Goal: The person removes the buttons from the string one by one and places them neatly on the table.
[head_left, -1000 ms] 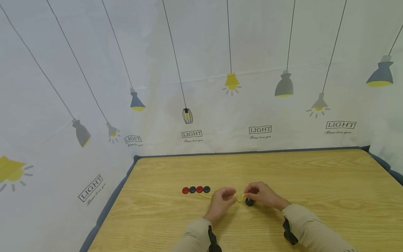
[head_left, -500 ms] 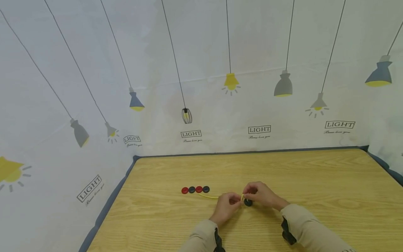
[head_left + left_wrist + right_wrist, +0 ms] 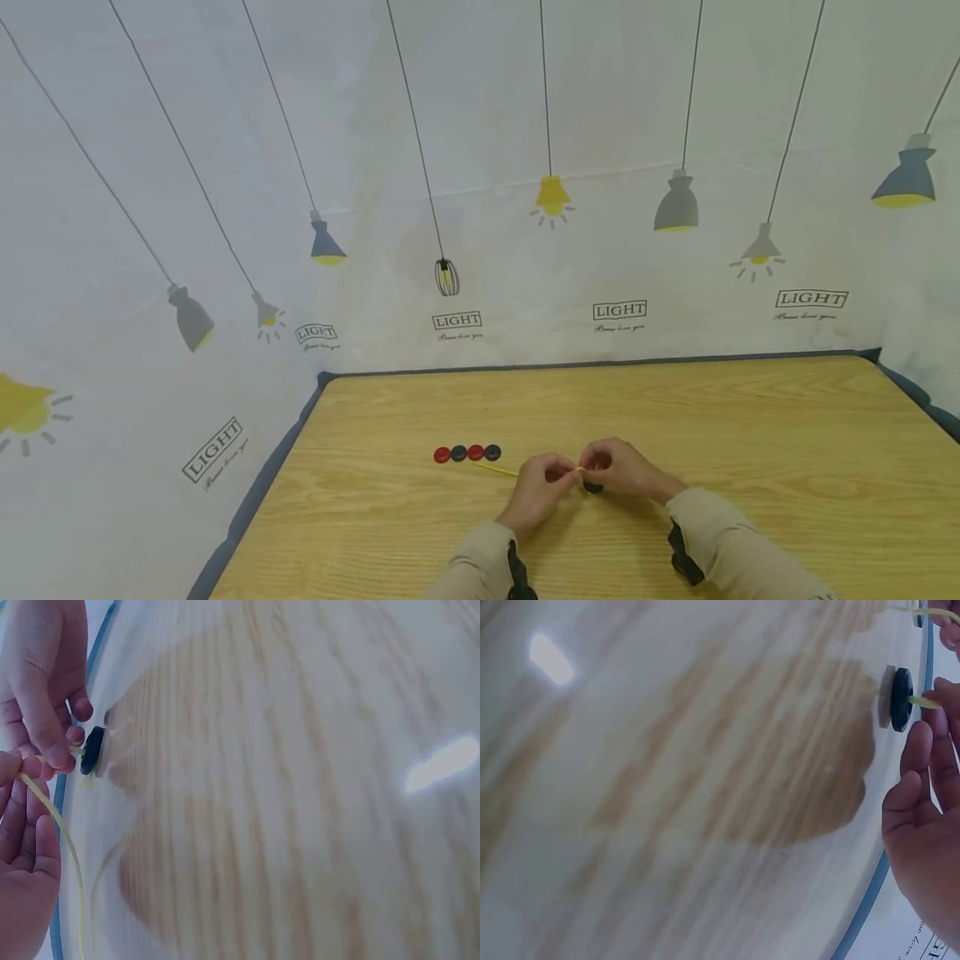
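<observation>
Dark button is lying on the tabletop at lower centre of the head view, with the yellow cord passing through it, as the right wrist view shows. Right hand is pinching the cord just above the button; left hand is pinching it beside, both grips clamped on cord. Four buttons, red and dark alternating, are sitting in a row to the left; whether the cord's trailing end reaches them cannot be told. Judged: one button threaded, four apparently remaining.
</observation>
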`<state>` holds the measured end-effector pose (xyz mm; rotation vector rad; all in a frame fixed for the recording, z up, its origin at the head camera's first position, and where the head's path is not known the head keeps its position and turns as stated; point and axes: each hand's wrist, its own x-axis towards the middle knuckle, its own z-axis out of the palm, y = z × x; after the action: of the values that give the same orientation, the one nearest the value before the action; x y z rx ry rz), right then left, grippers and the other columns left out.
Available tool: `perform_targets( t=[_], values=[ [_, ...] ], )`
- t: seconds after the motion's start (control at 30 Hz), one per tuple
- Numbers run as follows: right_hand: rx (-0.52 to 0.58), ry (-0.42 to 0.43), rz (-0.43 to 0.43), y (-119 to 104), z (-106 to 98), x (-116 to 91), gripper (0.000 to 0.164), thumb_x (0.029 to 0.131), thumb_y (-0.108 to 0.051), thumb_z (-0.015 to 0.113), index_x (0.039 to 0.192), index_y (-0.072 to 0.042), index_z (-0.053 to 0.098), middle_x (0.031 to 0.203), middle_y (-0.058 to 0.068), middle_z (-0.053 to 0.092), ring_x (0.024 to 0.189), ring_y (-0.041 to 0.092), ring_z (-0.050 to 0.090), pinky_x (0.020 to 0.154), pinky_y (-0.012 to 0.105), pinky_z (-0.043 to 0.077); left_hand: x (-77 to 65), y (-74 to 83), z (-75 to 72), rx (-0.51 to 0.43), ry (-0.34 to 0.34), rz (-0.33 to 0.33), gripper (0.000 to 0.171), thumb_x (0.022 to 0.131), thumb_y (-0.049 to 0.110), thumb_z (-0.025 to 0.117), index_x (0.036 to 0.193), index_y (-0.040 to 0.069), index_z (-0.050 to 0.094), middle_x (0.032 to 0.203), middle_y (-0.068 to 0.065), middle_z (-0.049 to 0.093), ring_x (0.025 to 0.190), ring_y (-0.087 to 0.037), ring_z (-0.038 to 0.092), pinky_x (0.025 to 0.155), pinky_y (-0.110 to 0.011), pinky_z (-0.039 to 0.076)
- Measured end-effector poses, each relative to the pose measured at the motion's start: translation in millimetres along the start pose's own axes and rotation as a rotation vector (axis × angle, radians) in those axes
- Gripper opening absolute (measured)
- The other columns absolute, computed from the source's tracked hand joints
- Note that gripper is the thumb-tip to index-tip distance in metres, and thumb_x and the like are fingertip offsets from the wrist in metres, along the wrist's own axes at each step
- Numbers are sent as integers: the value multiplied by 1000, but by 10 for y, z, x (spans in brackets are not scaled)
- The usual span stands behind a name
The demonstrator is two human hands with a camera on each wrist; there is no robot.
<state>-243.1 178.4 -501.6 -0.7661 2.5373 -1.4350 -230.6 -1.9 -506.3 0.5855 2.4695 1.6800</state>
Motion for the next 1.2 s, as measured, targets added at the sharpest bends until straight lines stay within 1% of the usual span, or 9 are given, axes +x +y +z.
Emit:
perform_targets(
  t=[0.23,0.33,0.47,0.63,0.67,0.8,0.9,1.0,1.2],
  values=[
    [-14,8,-10,34,-10,-24,7,77,-6,66,78,-3,60,72,-1,58,64,5,51,56,22,44,11,-16,-53,-14,2,49,13,84,19,61,85,6,66,78,5,61,71,-2,53,67,-19,43],
    [-22,11,-6,34,-17,-29,8,77,-5,67,78,-3,59,72,-1,58,64,5,51,57,22,43,-2,-21,-107,-12,-41,67,14,84,18,60,86,6,65,78,3,62,70,-3,53,65,-20,44],
    [-24,11,14,34,-20,-36,8,77,-5,66,79,-3,58,72,-1,58,64,5,50,57,22,43,-16,-36,-171,-20,-113,39,15,85,20,60,88,7,66,80,3,62,69,-4,55,64,-20,45],
    [-26,10,7,34,-19,-45,7,78,-4,65,78,-1,59,72,0,58,65,5,51,59,22,43,-46,-6,-211,-25,-135,33,17,85,20,60,91,5,65,85,0,63,73,-7,57,66,-21,46],
    [-21,10,6,26,-18,-48,6,78,-5,65,78,-1,60,73,0,59,65,6,51,59,22,43,-66,42,-219,-20,-127,37,17,85,19,60,92,4,65,85,-1,63,73,-7,57,66,-21,45],
    [-24,8,-9,-8,-15,-56,6,80,-9,64,81,-3,65,77,1,62,68,6,54,61,22,45,-57,24,-174,-21,-95,18,16,85,18,60,91,4,65,85,0,63,74,-6,57,66,-20,45],
    [-28,2,-32,-18,-8,-52,8,82,-10,62,85,-4,67,81,3,65,71,8,57,61,23,46,-18,-86,-109,-29,-64,28,16,84,17,60,90,4,66,83,0,64,73,-6,57,67,-21,45],
    [-29,-5,-54,-25,-3,-46,11,83,-9,60,88,-3,68,84,6,65,73,9,58,62,23,47,-17,-91,-73,-22,-28,40,15,84,15,61,88,2,66,81,-3,64,71,-6,57,66,-21,45],
    [-20,-9,-6,-59,10,-38,9,83,-11,62,85,-4,67,81,2,64,70,7,56,60,23,46,-11,-78,-44,16,17,-26,15,83,19,63,85,5,67,78,3,63,68,-1,53,63,-18,43]
  ],
)
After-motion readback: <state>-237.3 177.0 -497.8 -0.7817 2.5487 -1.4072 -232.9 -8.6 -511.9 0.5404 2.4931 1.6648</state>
